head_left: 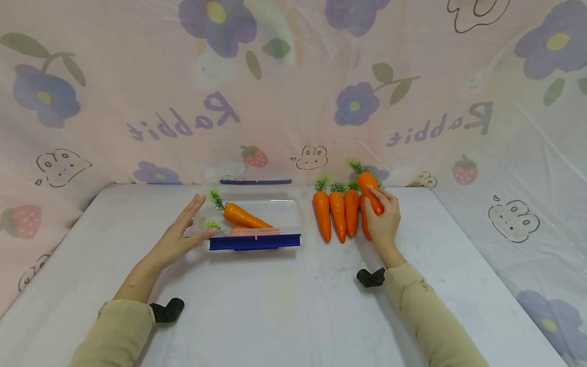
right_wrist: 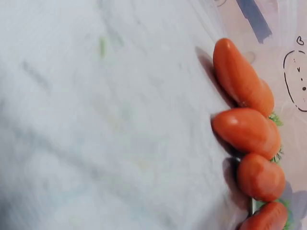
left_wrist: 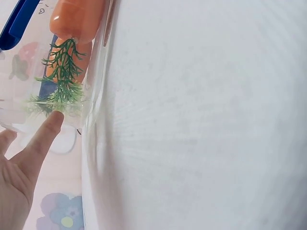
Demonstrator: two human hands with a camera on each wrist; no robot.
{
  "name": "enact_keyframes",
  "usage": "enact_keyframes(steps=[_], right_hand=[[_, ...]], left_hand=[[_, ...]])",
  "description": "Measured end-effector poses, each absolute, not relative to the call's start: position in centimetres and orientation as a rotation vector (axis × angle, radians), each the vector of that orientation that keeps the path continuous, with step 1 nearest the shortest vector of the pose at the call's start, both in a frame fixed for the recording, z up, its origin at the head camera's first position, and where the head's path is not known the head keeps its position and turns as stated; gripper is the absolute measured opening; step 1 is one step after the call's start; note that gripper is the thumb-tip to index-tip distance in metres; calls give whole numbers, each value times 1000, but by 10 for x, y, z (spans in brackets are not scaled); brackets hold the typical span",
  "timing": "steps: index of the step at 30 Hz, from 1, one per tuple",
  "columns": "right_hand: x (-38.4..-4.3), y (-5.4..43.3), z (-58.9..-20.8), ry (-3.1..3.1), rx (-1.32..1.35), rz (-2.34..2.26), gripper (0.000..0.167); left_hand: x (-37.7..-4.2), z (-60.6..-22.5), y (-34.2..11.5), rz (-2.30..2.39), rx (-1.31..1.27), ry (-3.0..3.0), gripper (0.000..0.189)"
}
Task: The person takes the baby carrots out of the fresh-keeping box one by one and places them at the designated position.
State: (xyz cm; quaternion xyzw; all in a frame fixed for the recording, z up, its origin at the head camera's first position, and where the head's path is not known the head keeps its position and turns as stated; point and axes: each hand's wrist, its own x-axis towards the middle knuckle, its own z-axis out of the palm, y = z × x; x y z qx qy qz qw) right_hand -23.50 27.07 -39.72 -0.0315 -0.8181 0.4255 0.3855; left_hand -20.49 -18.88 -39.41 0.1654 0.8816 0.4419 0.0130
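Observation:
A clear plastic box [head_left: 288, 210] with blue latches [head_left: 255, 241] stands left of centre. One orange toy carrot [head_left: 247, 216] lies slanted in it, its green top at the left rim, with another [left_wrist: 84, 55] beneath. My left hand [head_left: 176, 239] is at the box's left side, fingers extended, a fingertip against the clear wall. To the right, my right hand [head_left: 384, 211] grips a carrot [head_left: 368, 184] by its lower part, raised over the row's right end. Three carrots [head_left: 322, 216] lie side by side there, and a fourth [head_left: 365, 219] is partly hidden behind the hand.
White cloth covers the table [head_left: 275, 311]. A patterned curtain [head_left: 293, 102] with flowers and rabbits rises behind and at both sides. Black wrist mounts [head_left: 168, 310] stick out from both sleeves. In the right wrist view, carrot tips [right_wrist: 230, 62] point toward the near side.

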Motion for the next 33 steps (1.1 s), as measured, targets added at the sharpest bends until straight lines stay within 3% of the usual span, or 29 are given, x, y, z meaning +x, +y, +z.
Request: enact_keyframes(steps=[33], right_hand=[[-228, 325, -407, -2089, -495, 1147, 34]], left_hand=[[-205, -393, -188, 1380, 502, 2747, 83]])
